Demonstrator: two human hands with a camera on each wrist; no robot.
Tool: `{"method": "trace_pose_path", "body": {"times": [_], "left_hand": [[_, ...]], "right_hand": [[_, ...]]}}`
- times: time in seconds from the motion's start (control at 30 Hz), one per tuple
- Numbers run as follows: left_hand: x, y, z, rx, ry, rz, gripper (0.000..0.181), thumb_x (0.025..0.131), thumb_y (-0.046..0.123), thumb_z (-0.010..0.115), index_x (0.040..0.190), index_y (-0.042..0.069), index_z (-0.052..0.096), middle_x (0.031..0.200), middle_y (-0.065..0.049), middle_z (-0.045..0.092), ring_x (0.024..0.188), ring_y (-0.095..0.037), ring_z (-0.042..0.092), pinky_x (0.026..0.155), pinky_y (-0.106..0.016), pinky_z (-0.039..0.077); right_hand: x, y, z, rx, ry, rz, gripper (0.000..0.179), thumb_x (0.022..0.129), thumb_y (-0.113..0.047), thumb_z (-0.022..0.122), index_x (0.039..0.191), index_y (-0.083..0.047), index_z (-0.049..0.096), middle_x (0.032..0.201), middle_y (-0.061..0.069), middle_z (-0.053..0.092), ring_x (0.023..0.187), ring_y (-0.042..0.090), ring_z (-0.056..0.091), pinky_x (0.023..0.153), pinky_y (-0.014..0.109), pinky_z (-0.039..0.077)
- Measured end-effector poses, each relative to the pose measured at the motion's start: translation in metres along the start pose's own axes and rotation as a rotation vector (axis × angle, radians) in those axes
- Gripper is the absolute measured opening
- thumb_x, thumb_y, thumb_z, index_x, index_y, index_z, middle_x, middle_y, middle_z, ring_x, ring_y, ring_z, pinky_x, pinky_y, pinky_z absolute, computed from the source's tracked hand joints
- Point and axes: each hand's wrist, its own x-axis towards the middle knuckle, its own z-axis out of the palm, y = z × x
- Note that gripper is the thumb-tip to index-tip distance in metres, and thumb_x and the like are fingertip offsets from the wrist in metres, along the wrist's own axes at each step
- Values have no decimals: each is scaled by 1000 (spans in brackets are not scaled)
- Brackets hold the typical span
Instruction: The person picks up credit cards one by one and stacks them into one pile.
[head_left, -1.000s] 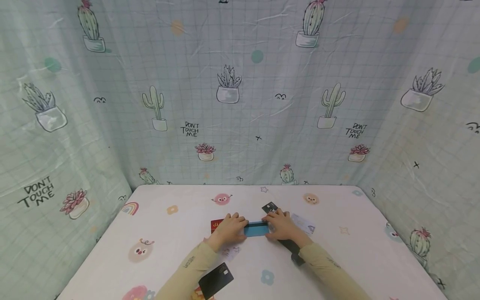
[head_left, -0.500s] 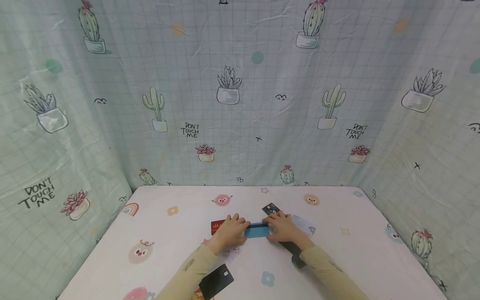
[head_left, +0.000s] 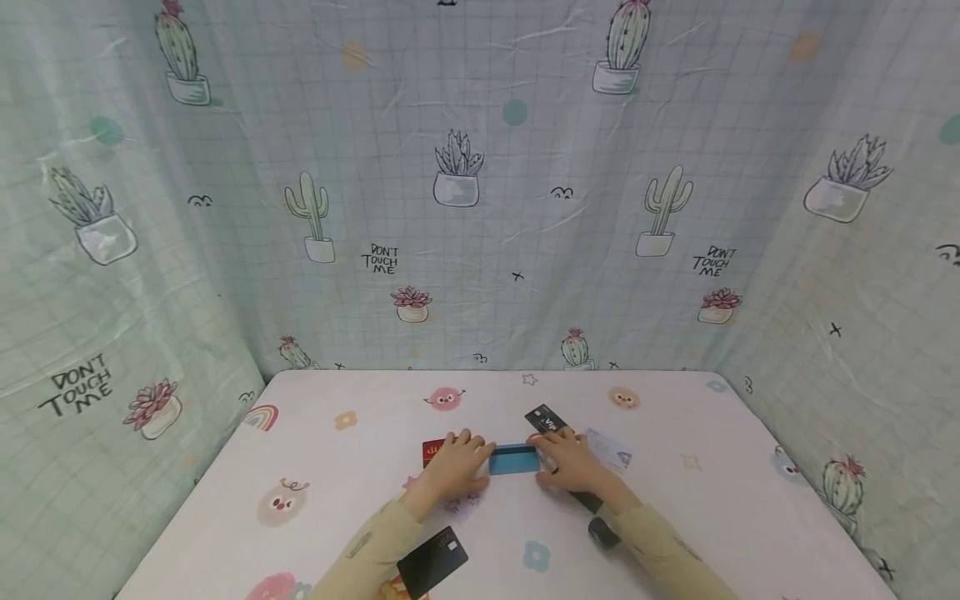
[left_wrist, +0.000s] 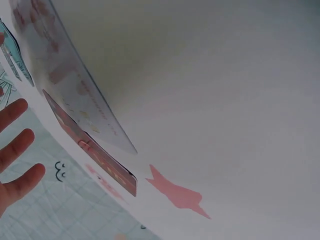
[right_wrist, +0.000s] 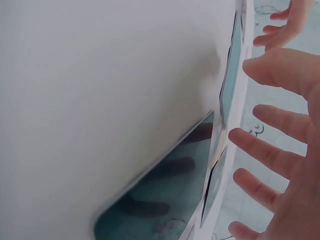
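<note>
A blue card with a dark stripe along its far edge lies on the table between my two hands. To its left is my left hand, its fingers spread and apart from the card in the left wrist view. On the other side my right hand hovers over a black card, holding nothing. Its loose fingers are mirrored in a glossy black card below. A red card lies partly hidden behind the left hand. Beside the right hand lies a pale card.
Nearer the front, a black card partly covers an orange one. A pale purple-patterned card lies below the left hand. Another dark card is partly under the right wrist. A cactus-print curtain stands behind the table.
My hands have eased slightly away from the blue card's two ends, the thumbs drawing back from it. The right forearm has shifted a little to the right. The cards have stayed in place.
</note>
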Motion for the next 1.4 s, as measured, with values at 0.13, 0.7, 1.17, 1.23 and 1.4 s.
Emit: {"method": "trace_pose_path", "body": {"times": [0.13,0.7,1.17,1.23,1.4], "left_hand": [[-6,0,-3,16,51,16,46,81,39,60,121,17,51,109,0,58,95,-18,46,82,-36,40],[-21,4,-22,38,86,82,42,80,37,63,116,18,55,105,1,59,101,-20,48,87,-38,40],[-43,2,-29,57,106,126,31,80,38,62,105,19,62,102,1,60,95,-17,49,82,-38,42],[-47,0,-29,50,105,125,30,80,37,62,104,19,62,101,1,61,95,-18,49,83,-39,43],[-57,-4,-27,13,94,117,30,78,34,66,103,18,63,99,1,61,95,-18,49,82,-38,41]], "right_hand": [[-6,-4,-1,22,1,12,48,76,-31,65,121,-17,52,117,5,57,92,20,39,76,45,30],[-19,-13,-3,63,21,-38,46,80,-27,62,123,-16,51,117,6,56,105,32,42,85,58,28],[-25,-33,1,90,33,-35,44,79,-25,62,120,-12,52,113,6,56,109,34,41,86,58,27],[-26,-37,2,82,37,-34,43,79,-25,62,119,-11,53,111,5,56,104,28,42,85,56,28],[-27,-48,2,59,28,-19,41,80,-26,61,117,-11,54,110,5,57,100,23,42,83,54,30]]}}
